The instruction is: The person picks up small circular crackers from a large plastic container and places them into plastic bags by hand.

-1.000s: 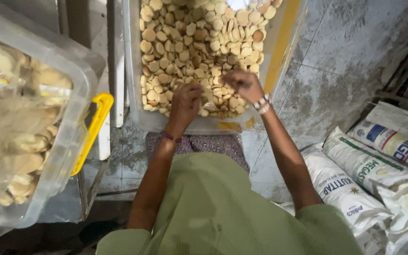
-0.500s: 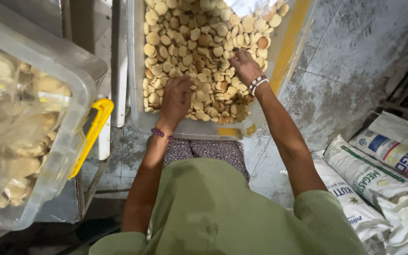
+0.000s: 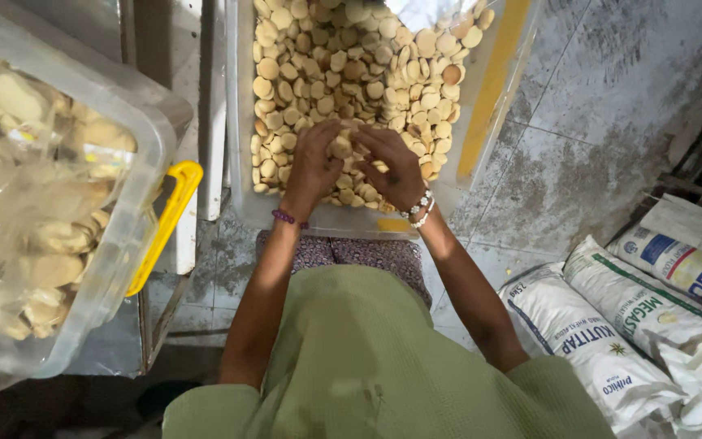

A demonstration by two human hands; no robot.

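Half a second back: hands spread apart, flat on the pile. Now drawn together at the near middle of the clear bin (image 3: 493,89), fingertips almost meeting. Left hand (image 3: 314,162) curled, fingers bent down over a biscuit or two. Right hand (image 3: 396,167) likewise half closed, fingers angled toward the left one. Actual grip hidden under the fingers, so cannot tell whether anything is pinched or only covered. Looks like a switch from sweeping across the heap to gathering a small clump between both palms.

Biscuits (image 3: 351,57) small, round, flat, pale tan, some browner on the edge, matte and dry-looking, heaped loose and filling the bin from the near wall up to the frame top. Bin of thin see-through plastic, straight walls, yellow strip along the right side.

Purple bead band (image 3: 286,217) on the left wrist, white bead bracelets (image 3: 420,207) on the right. Loose green cloth garment (image 3: 359,358) below.

At left, a second clear tub (image 3: 136,106) with a yellow latch (image 3: 168,219), packed with crinkly plastic bags of similar biscuits. At right, woven white sacks (image 3: 595,325) lying on the worn grey tiled floor (image 3: 595,122).
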